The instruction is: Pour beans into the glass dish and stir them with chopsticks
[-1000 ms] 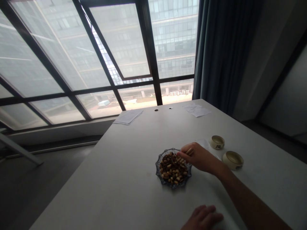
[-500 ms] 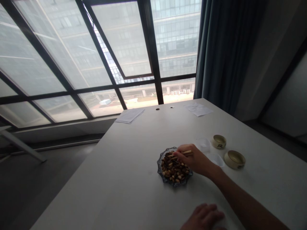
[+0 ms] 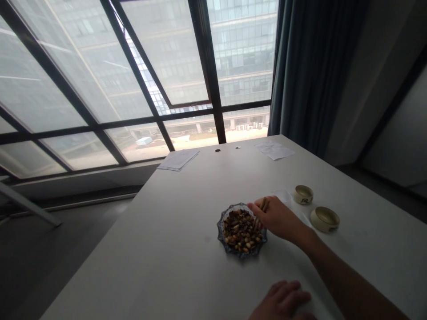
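A scalloped glass bowl (image 3: pixel 221 240) on the table is full of a brown, dark and pale mix that looks like nuts, beans or seeds (image 3: pixel 242 231). My right hand (image 3: pixel 280 220) is closed around a pair of wooden chopsticks (image 3: pixel 264 204) at the bowl's right edge. Their tips point down toward the mix, partly hidden by the fingers. Low in the view, my left hand (image 3: pixel 283 302) lies near the table's front with its fingers loosely bent and slightly apart. Something pale shows faintly beside those fingers; I cannot make out what it is.
Two beige ceramic bowls (image 3: pixel 303 195) (image 3: pixel 324 219) with dark markings stand right of my right hand. Clear plastic containers (image 3: pixel 284 195) sit behind that hand, partly covered. Papers (image 3: pixel 178 160) (image 3: pixel 275 150) lie at the white table's (image 3: pixel 173 249) far end, before the windows.
My right hand has shifted slightly right, and the chopsticks have tipped from nearly flat to steeper. More of the mix is uncovered. My left hand stays about where it was.
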Available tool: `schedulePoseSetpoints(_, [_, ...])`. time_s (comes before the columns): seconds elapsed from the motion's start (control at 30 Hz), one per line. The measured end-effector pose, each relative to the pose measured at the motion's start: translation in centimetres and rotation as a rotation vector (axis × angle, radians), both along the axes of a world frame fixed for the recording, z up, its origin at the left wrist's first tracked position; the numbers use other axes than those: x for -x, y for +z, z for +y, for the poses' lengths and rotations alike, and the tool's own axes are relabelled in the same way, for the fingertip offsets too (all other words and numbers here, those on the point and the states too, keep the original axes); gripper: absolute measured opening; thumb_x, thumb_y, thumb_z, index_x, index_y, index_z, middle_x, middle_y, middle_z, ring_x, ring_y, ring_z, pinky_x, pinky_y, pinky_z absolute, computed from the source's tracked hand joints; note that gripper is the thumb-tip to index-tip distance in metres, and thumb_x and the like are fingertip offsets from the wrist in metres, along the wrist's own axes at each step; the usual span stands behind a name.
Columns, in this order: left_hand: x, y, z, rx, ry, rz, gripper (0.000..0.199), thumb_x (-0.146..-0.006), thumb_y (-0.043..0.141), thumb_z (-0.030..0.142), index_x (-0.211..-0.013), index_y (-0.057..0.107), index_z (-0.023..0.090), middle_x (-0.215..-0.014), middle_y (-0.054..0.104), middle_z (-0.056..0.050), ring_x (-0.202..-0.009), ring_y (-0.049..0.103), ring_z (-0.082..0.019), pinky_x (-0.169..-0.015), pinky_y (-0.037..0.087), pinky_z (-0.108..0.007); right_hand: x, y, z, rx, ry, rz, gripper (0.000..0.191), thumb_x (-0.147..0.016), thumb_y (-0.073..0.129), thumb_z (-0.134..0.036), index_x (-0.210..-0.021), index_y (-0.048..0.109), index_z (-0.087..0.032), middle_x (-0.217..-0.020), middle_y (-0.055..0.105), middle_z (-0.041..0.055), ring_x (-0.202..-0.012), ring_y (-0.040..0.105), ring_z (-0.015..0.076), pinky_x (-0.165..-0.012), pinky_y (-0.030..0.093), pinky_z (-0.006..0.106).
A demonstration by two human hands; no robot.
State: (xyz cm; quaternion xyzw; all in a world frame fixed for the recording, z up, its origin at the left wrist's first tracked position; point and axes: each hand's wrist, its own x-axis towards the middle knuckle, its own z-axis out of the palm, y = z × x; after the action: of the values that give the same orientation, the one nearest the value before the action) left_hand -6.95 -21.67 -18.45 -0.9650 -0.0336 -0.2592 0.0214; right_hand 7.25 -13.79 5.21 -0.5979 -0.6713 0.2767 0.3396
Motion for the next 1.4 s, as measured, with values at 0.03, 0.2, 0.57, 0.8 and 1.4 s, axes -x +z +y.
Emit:
schedulePoseSetpoints(0.03, [0.0, -0.1, 0.0, 0.002, 0.000, -0.004, 0.026, -0.103, 0.060, 0.047, -0.123, 0.070, 0.034, -0.140, 0.065, -0.002, -0.132, 0.059, -0.023, -0.108, 0.051, -0.035, 0.1, 0.0, 0.0, -0.007, 0.009, 0.022, 0.050, -0.101, 0.050, -0.045, -0.058, 0.049, -0.021, -0.052, 0.062, 0.0025, -0.050, 0.060, 0.0161, -0.053, 0.040, 0.027])
schedulePoseSetpoints(0.2, [0.0, 0.2, 0.0, -0.010, -0.002, -0.094, 0.024, -0.104, 0.060, 0.045, -0.121, 0.071, 0.033, -0.139, 0.065, 0.000, -0.132, 0.059, -0.022, -0.107, 0.052, -0.035, -0.3, 0.7, -0.5, -0.046, -0.003, 0.116, 0.047, -0.102, 0.051, -0.048, -0.067, 0.060, -0.018, -0.056, 0.064, 0.0023, -0.054, 0.064, 0.0182, -0.055, 0.043, 0.027])
schedulePoseSetpoints(0.57, [0.2, 0.6, 0.2, -0.023, -0.009, -0.078, 0.027, -0.105, 0.058, 0.043, -0.128, 0.068, 0.033, -0.144, 0.063, -0.001, -0.135, 0.057, -0.022, -0.109, 0.052, -0.035, 0.7, -0.1, -0.4, -0.024, 0.192, 0.133, 0.045, -0.099, 0.058, -0.044, -0.063, 0.056, -0.017, -0.059, 0.061, -0.0004, -0.059, 0.059, 0.0150, -0.055, 0.038, 0.025])
schedulePoseSetpoints(0.8, [0.5, -0.1, 0.1, -0.005, -0.015, 0.052, 0.030, -0.105, 0.058, 0.044, -0.131, 0.066, 0.032, -0.145, 0.061, -0.003, -0.137, 0.056, -0.025, -0.108, 0.053, -0.038, -1.7, 1.0, -0.4, -0.076, -0.092, 0.070, 0.047, -0.101, 0.051, -0.048, -0.064, 0.059, -0.019, -0.052, 0.063, 0.0023, -0.051, 0.063, 0.0178, -0.053, 0.042, 0.027])
schedulePoseSetpoints(1.4, [0.3, 0.7, 0.4, 0.017, -0.022, 0.022, 0.028, -0.105, 0.057, 0.043, -0.129, 0.067, 0.032, -0.144, 0.062, -0.003, -0.136, 0.056, -0.024, -0.111, 0.051, -0.038, 1.2, 1.0, -1.7, 0.116, 0.315, 0.257, 0.033, -0.096, 0.064, -0.042, -0.076, 0.072, -0.016, -0.070, 0.073, 0.0036, -0.065, 0.066, 0.0178, -0.056, 0.045, 0.024])
